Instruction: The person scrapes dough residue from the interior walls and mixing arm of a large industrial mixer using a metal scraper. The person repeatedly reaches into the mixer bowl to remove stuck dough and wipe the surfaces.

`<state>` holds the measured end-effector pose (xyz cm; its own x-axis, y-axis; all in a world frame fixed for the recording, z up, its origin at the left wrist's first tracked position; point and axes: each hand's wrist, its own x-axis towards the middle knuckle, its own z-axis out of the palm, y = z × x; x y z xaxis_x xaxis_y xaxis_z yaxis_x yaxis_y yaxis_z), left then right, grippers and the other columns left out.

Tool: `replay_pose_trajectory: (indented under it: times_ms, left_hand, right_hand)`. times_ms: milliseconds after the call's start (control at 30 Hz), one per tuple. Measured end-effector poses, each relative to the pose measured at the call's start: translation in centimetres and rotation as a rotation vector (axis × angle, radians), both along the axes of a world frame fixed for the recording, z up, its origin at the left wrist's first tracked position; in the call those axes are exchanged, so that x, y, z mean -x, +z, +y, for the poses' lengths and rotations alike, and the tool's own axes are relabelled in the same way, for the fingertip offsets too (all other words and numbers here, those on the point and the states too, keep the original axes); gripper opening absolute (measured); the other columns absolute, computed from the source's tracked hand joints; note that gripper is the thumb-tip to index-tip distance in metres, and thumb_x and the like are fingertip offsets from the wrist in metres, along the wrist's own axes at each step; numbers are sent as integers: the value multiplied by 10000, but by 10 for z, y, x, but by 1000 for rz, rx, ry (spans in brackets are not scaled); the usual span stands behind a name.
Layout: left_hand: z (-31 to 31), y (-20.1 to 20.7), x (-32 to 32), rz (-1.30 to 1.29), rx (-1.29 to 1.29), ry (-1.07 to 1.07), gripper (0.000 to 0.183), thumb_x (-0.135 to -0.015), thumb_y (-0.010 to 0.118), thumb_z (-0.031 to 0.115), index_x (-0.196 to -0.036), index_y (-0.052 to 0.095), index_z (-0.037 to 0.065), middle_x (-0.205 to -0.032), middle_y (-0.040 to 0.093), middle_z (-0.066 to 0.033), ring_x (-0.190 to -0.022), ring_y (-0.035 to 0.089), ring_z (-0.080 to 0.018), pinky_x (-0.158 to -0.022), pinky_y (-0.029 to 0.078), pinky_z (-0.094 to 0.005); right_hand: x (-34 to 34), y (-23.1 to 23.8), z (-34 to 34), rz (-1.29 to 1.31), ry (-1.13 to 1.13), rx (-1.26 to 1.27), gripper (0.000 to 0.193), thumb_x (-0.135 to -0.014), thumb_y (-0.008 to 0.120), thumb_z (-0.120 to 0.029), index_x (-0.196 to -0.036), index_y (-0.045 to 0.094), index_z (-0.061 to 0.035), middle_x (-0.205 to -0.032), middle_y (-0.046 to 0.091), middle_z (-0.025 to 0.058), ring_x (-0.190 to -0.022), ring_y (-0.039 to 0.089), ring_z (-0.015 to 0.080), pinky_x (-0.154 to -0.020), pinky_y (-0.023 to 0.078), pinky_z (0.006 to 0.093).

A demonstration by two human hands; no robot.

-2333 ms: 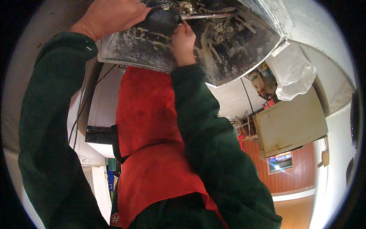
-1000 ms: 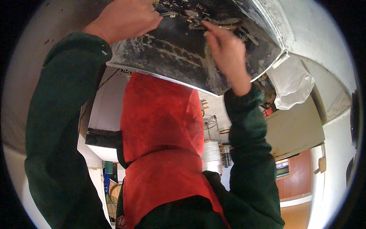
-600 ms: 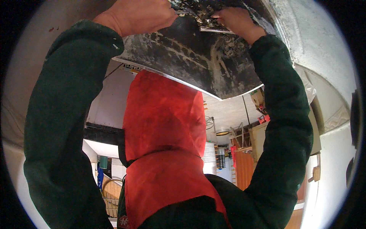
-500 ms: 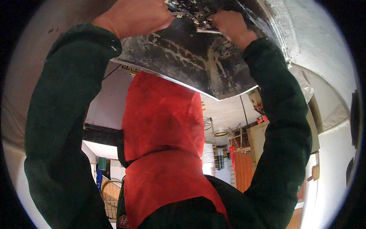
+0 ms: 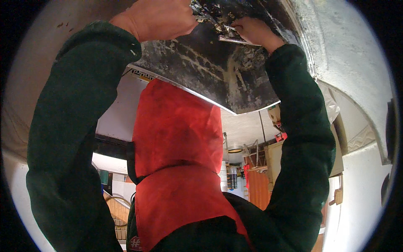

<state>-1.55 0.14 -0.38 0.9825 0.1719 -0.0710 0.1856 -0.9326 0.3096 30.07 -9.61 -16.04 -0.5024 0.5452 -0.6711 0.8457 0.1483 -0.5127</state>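
Note:
Near the top of the head view, my left hand is closed over a dark, sooty metal-edged panel. What its fingers grip, if anything, is hidden. My right hand reaches in from the right with its fingers curled together at a heap of charred, flaky debris. A small pale piece shows at its fingertips, too small to name. Just below that hand lies a thin shiny strip, partly covered by it. Brown and whitish stains streak the panel.
A red apron covers my front, below the panel's bright edge. White curved walls rise at the right. Beyond my right arm stand a beige cabinet and an orange-brown wooden panel; a wire basket is at lower left.
Both hands stay over the debris. My left hand appears slightly further right. More of the shiny strip shows below my right hand, and a pale piece is visible at its fingertips.

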Motion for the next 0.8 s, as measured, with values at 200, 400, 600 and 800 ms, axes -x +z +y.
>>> replay_pose_trajectory:
  times_ms: [200,400,600,800]
  left_hand:
    - [0,2,-1,58,-39,-17,252,-819,710,238,-602,674,115,-641,675,-74,-677,683,-255,-660,544,-406]
    - [3,3,3,9,7,-27,181,-753,703,198,-597,668,112,-633,667,-73,-663,680,-256,-639,549,-412]
    - [3,4,6,47,-38,-30,154,-726,704,181,-596,665,108,-625,657,-95,-640,672,-261,-636,545,-423]
    - [3,7,7,47,-3,-6,152,-731,700,178,-600,668,108,-640,665,-108,-645,671,-264,-626,536,-438]
  right_hand:
    - [-18,-25,18,-7,142,105,326,-1006,478,-259,-1071,732,-65,-989,729,208,-940,698,426,-860,551,533]
    - [-6,5,31,-190,182,-213,231,-951,533,-196,-1004,710,-56,-922,736,192,-870,714,425,-763,580,540]
    - [41,44,-4,-265,188,-213,182,-883,600,-160,-970,731,-69,-910,742,192,-844,730,414,-733,597,527]
    - [101,50,-10,-222,118,-331,163,-830,666,-165,-880,786,-66,-886,750,193,-843,749,384,-697,608,489]
